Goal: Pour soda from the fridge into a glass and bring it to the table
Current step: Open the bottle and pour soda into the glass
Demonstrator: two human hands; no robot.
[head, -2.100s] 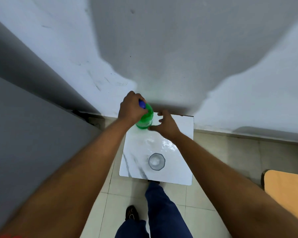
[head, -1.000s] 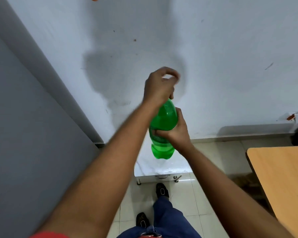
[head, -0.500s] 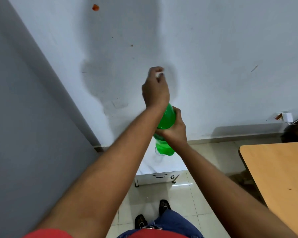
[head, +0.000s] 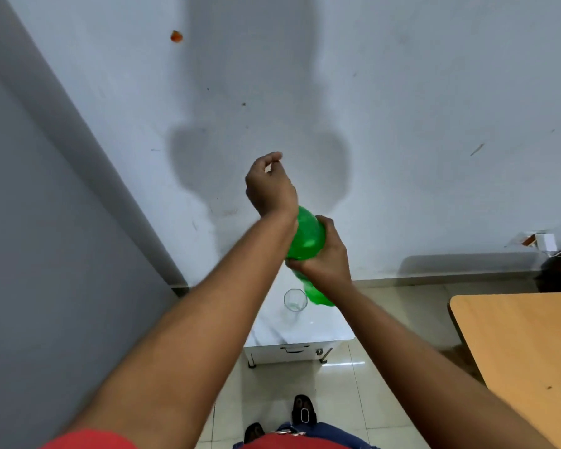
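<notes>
Bottle (head: pixel 306 236): green plastic soda bottle, held up in mid-frame, tilted so its base points down toward the lower right and its neck runs up behind the left wrist. Right hand (head: pixel 325 256) is wrapped around the bottle's middle, fingers clenched on it, thumb side toward the camera. Left hand (head: pixel 269 186) sits above it at the bottle's top end, fingers curled in with thumb and forefinger pinched together; the cap itself is hidden behind the hand, so I can't tell whether it's gripping the cap or anything at all. Left forearm crosses in front of the bottle's upper part.

Glass (head: pixel 295 299): clear, faceted, upright, looks empty, standing on the white marble-pattern top (head: pixel 324 328) of a small low cabinet, just left of the bottle's base in the frame. Bottle base hangs above that top, not touching it as far as I can see. Cabinet front shows a handle and a metal latch, lower centre.

Wooden table (head: pixel 518 345): light tan, at the right edge of the frame, well apart from the cabinet, tiled floor between them.

Wall (head: pixel 402 92) fills the upper frame, pale grey-blue, with the person's shadow behind the hands and a small orange mark at upper left. Grey panel runs down the left edge. White plug or adapter on the wall at far right. Red shirt hem, blue trousers and dark shoes at the bottom centre.
</notes>
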